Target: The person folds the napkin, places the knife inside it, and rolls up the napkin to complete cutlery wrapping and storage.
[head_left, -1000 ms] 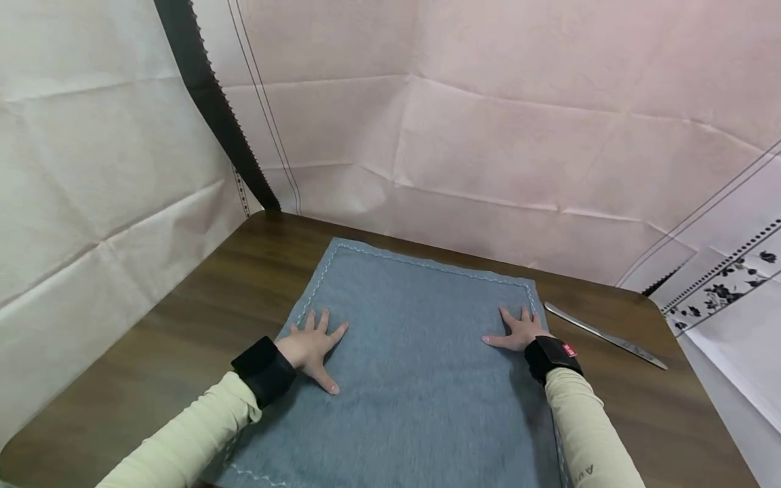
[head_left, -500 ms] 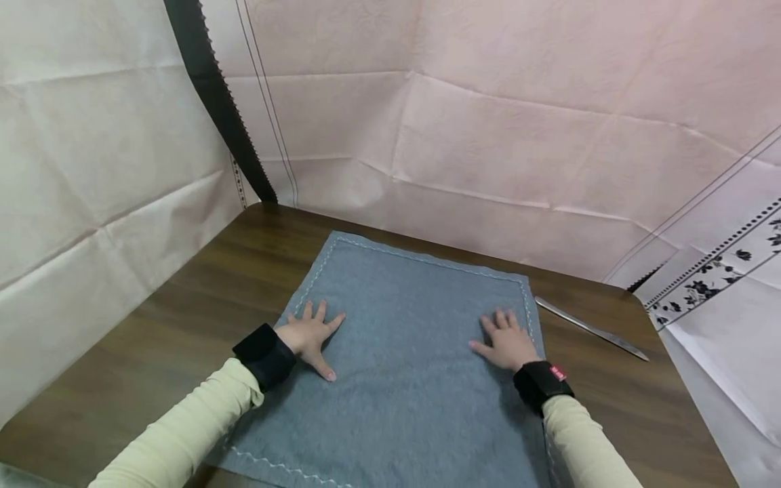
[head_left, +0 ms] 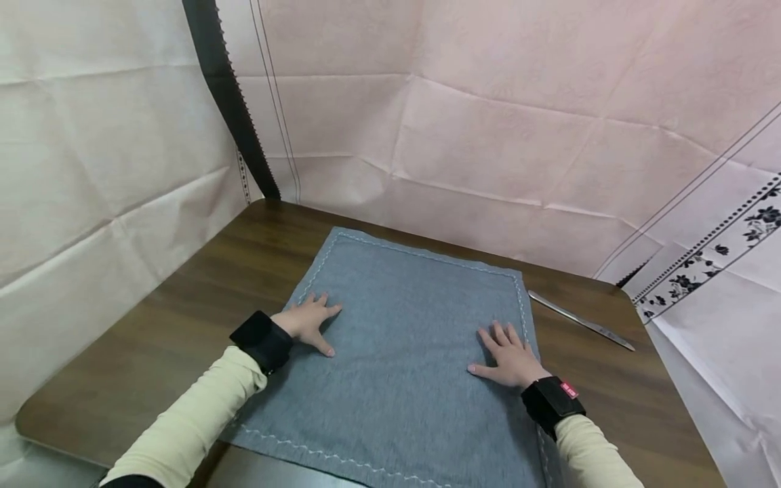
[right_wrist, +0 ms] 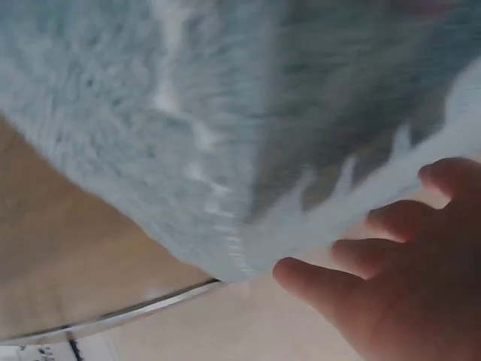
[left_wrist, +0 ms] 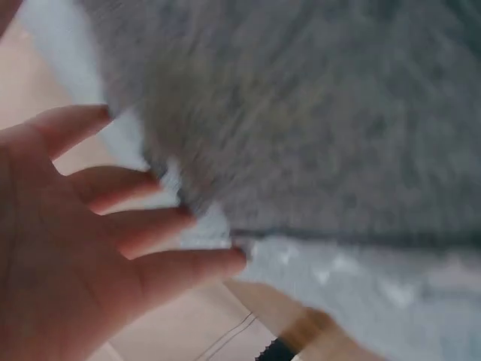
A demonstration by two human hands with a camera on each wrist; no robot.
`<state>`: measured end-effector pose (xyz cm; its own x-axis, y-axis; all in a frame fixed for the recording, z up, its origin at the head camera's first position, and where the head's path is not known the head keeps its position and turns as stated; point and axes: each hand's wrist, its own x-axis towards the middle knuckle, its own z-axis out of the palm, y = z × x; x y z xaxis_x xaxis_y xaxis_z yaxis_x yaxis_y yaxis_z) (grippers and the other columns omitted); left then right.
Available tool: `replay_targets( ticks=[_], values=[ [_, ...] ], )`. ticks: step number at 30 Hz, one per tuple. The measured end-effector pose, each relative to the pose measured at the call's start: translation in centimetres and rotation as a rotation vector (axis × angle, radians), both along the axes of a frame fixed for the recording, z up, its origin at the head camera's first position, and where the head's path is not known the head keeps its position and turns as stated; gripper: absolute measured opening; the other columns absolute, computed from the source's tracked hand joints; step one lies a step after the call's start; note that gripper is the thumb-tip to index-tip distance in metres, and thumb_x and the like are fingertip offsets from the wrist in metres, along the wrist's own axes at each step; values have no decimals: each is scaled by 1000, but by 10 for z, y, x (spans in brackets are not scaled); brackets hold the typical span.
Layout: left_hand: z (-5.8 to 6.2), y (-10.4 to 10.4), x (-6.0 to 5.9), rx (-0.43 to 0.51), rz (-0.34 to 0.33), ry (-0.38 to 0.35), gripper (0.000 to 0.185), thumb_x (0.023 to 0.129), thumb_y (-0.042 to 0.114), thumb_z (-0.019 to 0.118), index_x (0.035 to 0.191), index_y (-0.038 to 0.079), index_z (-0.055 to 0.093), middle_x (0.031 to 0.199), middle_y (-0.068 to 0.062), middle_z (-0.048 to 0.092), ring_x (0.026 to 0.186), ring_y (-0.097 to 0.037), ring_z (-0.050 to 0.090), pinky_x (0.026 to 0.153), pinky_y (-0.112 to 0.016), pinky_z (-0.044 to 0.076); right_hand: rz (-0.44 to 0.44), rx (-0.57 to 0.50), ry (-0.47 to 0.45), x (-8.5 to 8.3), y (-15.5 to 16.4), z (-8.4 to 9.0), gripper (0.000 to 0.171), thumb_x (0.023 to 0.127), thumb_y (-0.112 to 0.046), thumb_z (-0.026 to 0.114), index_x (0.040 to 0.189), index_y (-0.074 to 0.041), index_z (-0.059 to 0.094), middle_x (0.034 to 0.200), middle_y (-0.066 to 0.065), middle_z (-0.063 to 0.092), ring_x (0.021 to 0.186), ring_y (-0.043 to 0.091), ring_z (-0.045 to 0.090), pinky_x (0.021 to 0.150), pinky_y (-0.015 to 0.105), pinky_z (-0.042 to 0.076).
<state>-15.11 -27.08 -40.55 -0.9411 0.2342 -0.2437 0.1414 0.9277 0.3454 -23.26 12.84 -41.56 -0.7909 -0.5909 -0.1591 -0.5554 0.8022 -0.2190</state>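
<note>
A blue-grey cloth (head_left: pixel 403 352) with white zigzag stitching along its edges lies spread on the table, with slight creases. My left hand (head_left: pixel 309 322) rests on its left side, fingers spread. On the right side my right hand (head_left: pixel 512 356) also lies on the cloth, fingers apart and pointing away from me. Neither hand grips anything. In the left wrist view the fingertips (left_wrist: pixel 225 259) touch the blurred cloth (left_wrist: pixel 323 128). The right wrist view shows fingertips (right_wrist: pixel 297 272) beside the cloth's stitched border (right_wrist: pixel 199 143).
A slim silver table-knife-like utensil (head_left: pixel 579 320) lies on the brown wooden table (head_left: pixel 140 359), right of the cloth. Pale creased sheets (head_left: pixel 476 135) hang behind and beside the table. One carries a dark band (head_left: pixel 234 102). The cloth's near edge reaches past the table edge.
My right hand has slid toward me over the cloth. The left hand keeps about the same place on it. The head view has shifted, showing more of the cloth's near edge.
</note>
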Motion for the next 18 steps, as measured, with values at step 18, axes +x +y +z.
replay_targets(
  ticks=[18],
  values=[
    [1, -4, 73, -33, -236, 183, 55, 73, 29, 75, 122, 7, 59, 131, -23, 45, 120, -41, 40, 91, -51, 37, 81, 38, -17, 25, 0, -6, 83, 81, -60, 53, 144, -13, 27, 148, 23, 12, 132, 46, 7, 92, 69, 16]
  ],
)
